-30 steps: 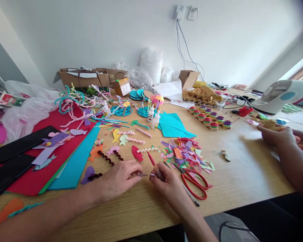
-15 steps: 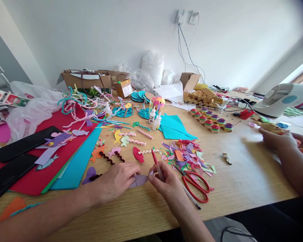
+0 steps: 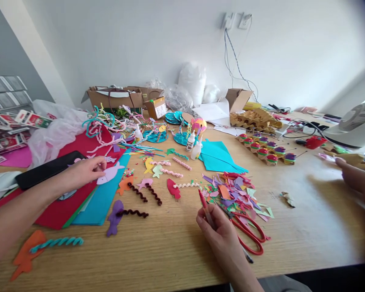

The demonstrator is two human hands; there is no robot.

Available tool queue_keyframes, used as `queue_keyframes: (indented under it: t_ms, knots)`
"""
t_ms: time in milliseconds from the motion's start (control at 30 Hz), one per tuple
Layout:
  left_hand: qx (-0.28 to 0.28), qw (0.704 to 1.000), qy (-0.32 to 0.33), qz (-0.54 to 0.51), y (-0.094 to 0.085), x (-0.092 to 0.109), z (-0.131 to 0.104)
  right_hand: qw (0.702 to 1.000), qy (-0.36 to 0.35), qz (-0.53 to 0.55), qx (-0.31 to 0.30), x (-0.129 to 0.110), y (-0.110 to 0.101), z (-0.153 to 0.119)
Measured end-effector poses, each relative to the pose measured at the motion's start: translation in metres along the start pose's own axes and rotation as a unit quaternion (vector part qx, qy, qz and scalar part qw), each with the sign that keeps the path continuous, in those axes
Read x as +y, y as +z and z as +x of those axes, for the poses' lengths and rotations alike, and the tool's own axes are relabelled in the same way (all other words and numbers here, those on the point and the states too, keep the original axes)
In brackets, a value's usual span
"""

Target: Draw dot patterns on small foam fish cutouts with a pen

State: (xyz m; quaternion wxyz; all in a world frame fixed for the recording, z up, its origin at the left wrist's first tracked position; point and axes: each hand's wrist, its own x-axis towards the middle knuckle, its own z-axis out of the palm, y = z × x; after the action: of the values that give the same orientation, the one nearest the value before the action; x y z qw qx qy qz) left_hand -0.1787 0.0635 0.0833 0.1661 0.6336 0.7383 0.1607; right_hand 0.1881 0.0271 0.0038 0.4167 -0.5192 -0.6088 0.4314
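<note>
The left hand [image 3: 88, 170] pinches a lilac paper fish [image 3: 111, 173] over the coloured sheets [image 3: 94, 211] at left, its long axis slanting near-left to far-right, while the right hand [image 3: 220, 230], well off to the right over the worktop [image 3: 158, 255], grips a red pen [image 3: 203, 198].

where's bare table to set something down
Bare wood lies between the purple fish and right hand, down to the near edge; another patch is right of the scissors, below the crumpled bit. Crowded: around the scraps and on the red sheet.
</note>
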Motion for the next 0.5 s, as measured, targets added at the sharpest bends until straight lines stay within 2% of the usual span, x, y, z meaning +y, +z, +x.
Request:
queue_keyframes:
  t_ms: [133,233,300,500]
  knots:
    - [-0.037,0.997,0.024,0.055,0.006,-0.012,-0.006,0.999,-0.008,-0.027,-0.015,0.001,0.001,-0.001]
    - [-0.022,0.994,0.027,0.103,0.006,-0.016,-0.008,0.998,-0.007,-0.053,-0.025,-0.001,0.001,-0.001]
    - [0.0,0.991,0.022,0.132,-0.002,-0.019,-0.004,0.998,-0.013,-0.058,-0.026,-0.002,0.001,-0.001]
    - [0.046,0.98,-0.041,0.19,-0.045,-0.041,0.021,0.996,-0.028,-0.075,-0.028,0.004,0.0,-0.002]
